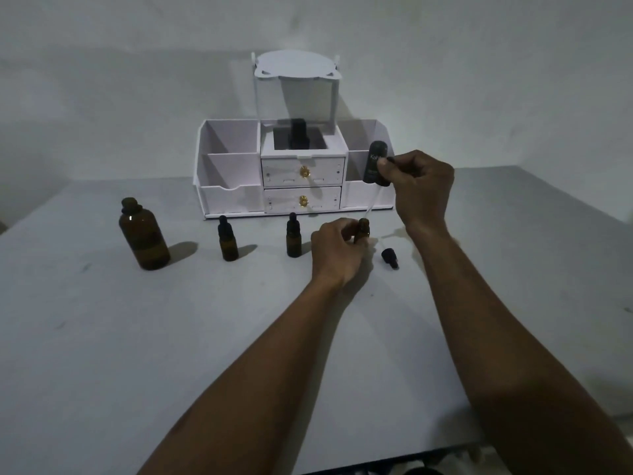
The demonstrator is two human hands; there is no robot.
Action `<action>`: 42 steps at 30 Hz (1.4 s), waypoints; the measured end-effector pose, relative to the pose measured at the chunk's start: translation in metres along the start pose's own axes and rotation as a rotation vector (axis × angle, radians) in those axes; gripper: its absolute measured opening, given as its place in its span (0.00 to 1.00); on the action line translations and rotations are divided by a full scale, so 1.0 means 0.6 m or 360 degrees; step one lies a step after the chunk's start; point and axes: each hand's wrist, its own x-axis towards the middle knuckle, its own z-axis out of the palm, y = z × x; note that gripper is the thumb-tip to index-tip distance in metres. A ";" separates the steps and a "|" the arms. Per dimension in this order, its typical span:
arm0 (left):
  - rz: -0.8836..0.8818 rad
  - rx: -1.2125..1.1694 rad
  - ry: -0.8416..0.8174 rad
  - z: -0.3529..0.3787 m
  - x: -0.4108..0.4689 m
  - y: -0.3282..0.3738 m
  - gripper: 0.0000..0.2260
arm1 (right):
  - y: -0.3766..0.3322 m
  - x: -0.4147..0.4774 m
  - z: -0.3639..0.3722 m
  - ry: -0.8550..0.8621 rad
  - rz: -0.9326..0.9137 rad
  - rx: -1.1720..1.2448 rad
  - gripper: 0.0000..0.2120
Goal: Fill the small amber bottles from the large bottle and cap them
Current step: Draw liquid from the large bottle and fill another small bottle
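The large amber bottle (144, 234) stands at the left of the table. Two small amber bottles (227, 243) (293, 240) with black dropper caps stand upright in a row to its right. My left hand (337, 248) grips a third small amber bottle (362, 231), uncapped and upright on the table. My right hand (423, 186) is above it and pinches the black bulb of a glass dropper (371, 205). The dropper's clear tube slants down to that bottle's mouth. A loose black dropper cap (389, 257) lies on the table just right of the bottle.
A white desk organiser (236, 197) with two drawers and a mirror stands at the back of the grey table (171, 337). A dark labelled bottle (375, 159) sits at its right compartment, just behind my right thumb. Another dark bottle (298, 135) stands in its middle well.
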 end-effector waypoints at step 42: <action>-0.0324 -0.0653 0.0798 -0.463 -0.080 -0.227 0.15 | -0.234 -0.134 0.323 -0.0430 -0.0091 0.0784 0.06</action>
